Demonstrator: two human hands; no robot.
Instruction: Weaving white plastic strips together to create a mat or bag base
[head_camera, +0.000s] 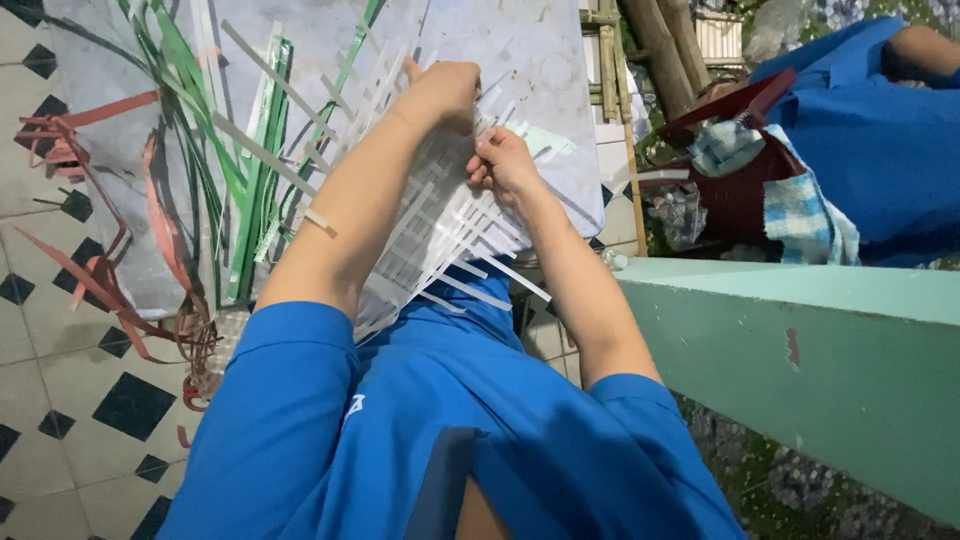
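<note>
Weaving white strip mat (440, 225) | left hand (445, 92) curled, pressing mat's far edge | right hand (503, 160) pinching one strip | green strips (250, 190) left | teal ledge (800, 340) close right

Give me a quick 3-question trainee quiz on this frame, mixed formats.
1. True or false: both the left hand and the right hand are on the woven white strip mat.
2. Multiple choice: the loose green strips lie A) to the left of the left arm, B) on the teal ledge, C) on the second person's blue sleeve.
3. Fill in: the floor tiles are pale with ____ diamond insets.

Key: 1 true; 2 A; 3 black.
</note>
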